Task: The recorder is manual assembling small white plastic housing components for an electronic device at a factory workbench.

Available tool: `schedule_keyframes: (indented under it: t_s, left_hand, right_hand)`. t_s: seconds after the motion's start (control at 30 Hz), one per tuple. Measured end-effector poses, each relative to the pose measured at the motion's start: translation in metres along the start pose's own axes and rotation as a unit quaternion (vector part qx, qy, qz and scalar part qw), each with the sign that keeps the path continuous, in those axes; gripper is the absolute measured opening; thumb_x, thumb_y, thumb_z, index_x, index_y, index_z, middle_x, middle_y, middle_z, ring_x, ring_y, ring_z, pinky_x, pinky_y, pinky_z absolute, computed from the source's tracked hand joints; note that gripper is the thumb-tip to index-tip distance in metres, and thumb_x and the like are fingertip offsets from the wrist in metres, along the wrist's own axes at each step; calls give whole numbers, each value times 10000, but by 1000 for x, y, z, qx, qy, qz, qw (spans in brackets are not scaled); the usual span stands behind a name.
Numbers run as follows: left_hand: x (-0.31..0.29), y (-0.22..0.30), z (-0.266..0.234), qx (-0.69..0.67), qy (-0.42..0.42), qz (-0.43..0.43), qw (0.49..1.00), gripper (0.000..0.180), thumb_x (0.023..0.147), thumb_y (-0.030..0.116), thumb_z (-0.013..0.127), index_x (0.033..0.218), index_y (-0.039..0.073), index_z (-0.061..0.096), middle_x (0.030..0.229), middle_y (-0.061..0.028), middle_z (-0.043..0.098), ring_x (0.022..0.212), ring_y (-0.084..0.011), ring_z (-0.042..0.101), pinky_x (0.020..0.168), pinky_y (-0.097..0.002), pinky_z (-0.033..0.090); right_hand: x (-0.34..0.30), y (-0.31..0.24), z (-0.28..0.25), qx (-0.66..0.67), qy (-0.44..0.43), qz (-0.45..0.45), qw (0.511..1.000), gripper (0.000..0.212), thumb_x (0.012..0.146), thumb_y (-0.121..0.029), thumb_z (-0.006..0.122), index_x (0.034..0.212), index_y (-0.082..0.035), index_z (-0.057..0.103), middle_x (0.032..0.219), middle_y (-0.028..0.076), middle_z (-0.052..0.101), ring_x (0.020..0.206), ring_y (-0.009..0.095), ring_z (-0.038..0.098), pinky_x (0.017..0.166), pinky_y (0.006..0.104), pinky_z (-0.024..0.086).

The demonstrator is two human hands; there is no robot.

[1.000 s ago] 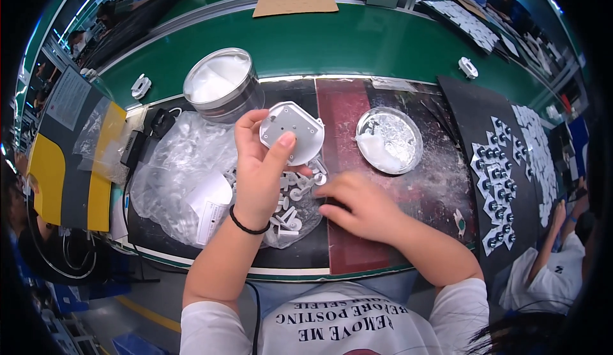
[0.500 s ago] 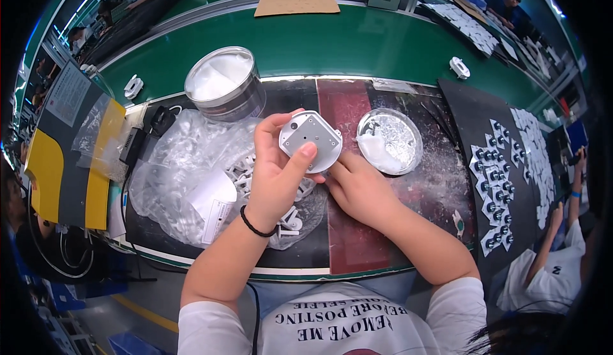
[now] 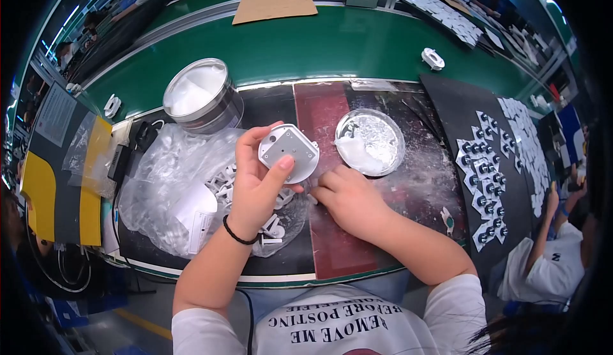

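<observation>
My left hand (image 3: 255, 177) grips a silver-grey round housing (image 3: 295, 153) with a flattened side and small holes; its thumb presses on the flat face and the fingers go behind. To the right of it, my right hand (image 3: 348, 196) is closed low over the mat, its fingertips curled together. Whether they pinch something small, I cannot make out. Past that hand lies a round clear lid or dish (image 3: 391, 139) with white paste-like material (image 3: 359, 153) in it. Small white plastic parts (image 3: 273, 228) show in a plastic bag (image 3: 167, 182) beside my left wrist.
A round tin (image 3: 220, 113) of white material stands at the back left. To the right, a black board (image 3: 440, 109) carries rows of dark round components (image 3: 488, 189) on white pieces. A cardboard sheet (image 3: 276, 4) lies far off, and a white part (image 3: 433, 59) sits on the green surface.
My right hand has come away from the housing and now sits apart from it, lower over the mat. My left hand still grips the housing. The whole view has shifted somewhat.
</observation>
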State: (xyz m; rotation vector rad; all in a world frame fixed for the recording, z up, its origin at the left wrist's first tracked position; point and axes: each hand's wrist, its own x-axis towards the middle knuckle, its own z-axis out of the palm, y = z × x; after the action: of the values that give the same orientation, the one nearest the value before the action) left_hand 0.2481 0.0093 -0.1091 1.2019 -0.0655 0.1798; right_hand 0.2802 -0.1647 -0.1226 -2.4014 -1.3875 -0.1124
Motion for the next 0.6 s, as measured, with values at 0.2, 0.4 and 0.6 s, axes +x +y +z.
schedule_keyframes:
  t_s: [0.2,0.4,0.6]
  left_hand:
    - [0,-2,-2,3,19,-4,1000,487,828,99,554,1218,123,264,1250,-95,363,1026,-191,506,610,-263,547]
    - [1,-2,-2,12,5,-5,1000,489,829,95,548,1223,122,260,1267,-101,352,1031,-208,506,619,-273,549]
    - [2,-2,-2,16,5,-11,1000,491,827,97,550,1223,121,260,1275,-106,339,1041,-211,497,614,-277,547]
  right_hand:
    - [-3,22,-26,95,141,37,985,147,686,-101,664,818,-66,610,774,65,594,781,248,554,698,352,431]
    - [-12,67,-46,57,180,191,963,127,716,-142,635,785,-35,640,770,104,615,781,275,556,710,360,440]
    - [-12,72,-39,48,125,225,965,148,744,-165,596,788,-36,653,771,119,620,796,285,553,735,368,435]
